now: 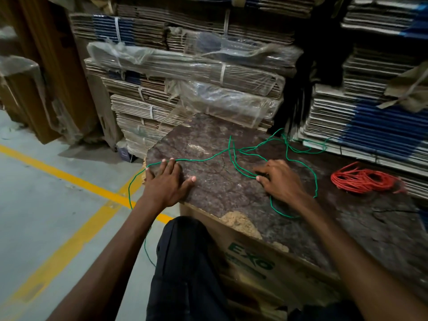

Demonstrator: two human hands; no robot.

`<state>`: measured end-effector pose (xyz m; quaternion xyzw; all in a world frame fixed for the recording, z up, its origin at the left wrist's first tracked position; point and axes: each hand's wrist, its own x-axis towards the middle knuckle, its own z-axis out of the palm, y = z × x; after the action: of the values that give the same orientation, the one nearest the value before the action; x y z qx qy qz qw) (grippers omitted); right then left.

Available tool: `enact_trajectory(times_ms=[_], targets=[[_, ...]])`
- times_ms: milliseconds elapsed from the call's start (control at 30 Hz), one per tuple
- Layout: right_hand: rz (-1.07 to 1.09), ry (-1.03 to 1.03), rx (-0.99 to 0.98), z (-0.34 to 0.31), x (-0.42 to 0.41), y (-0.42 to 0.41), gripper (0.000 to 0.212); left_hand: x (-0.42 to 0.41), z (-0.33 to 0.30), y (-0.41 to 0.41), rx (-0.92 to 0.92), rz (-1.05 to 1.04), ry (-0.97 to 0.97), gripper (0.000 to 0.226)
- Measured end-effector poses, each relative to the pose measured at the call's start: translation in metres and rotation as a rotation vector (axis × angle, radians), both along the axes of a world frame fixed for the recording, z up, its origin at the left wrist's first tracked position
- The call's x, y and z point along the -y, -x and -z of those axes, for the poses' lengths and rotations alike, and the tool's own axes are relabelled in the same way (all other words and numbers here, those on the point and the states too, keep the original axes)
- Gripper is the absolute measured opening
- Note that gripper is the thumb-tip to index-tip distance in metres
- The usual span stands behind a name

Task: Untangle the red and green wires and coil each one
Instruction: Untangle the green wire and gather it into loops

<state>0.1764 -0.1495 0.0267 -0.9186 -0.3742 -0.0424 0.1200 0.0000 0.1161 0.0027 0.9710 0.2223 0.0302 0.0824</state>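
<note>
The green wire [245, 149] sprawls in loose loops over the dark worn board [208, 140], and one end hangs off the board's left edge toward the floor. My left hand [168, 181] lies flat near the left corner, fingers straight, fingertips touching the wire. My right hand [280, 179] rests at the board's middle and pinches a doubled strand of green wire between thumb and fingers. The red wire [363, 179] lies as a coiled bundle on the right side of the board, apart from the green one and from both hands.
Stacks of flattened cardboard [185, 89] rise right behind the board, and more bundles [370, 126] stand at the right. A cardboard box [250, 260] printed in green supports the board. The grey floor with yellow lines [69, 181] lies to the left. My dark-trousered knee [185, 251] is below.
</note>
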Motion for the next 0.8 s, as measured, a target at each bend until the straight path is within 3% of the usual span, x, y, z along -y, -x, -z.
enact_trajectory(times_ms=[67, 200, 367, 500, 600, 800], targets=[[-0.022, -0.028, 0.058, 0.004, 0.002, -0.002, 0.035, -0.003, -0.001, -0.003, 0.042, 0.000, 0.012, 0.072], [-0.136, -0.270, 0.208, 0.005, -0.016, 0.010, 0.039, -0.009, -0.006, -0.006, 0.019, 0.016, 0.071, 0.072], [-0.351, -0.422, 0.245, -0.004, -0.076, 0.039, 0.026, 0.001, 0.002, -0.002, 0.008, 0.058, 0.011, 0.075], [-0.366, -0.298, 0.149, -0.001, -0.119, 0.054, 0.023, 0.006, 0.001, 0.004, 0.032, 0.108, 0.032, 0.083], [-0.328, -0.138, 0.067, 0.006, -0.131, 0.053, 0.023, 0.005, -0.005, 0.010, 0.071, 0.132, 0.065, 0.069], [-0.187, -0.070, 0.157, 0.009, -0.114, 0.043, 0.014, -0.003, -0.010, 0.011, 0.081, 0.147, 0.025, 0.071]])
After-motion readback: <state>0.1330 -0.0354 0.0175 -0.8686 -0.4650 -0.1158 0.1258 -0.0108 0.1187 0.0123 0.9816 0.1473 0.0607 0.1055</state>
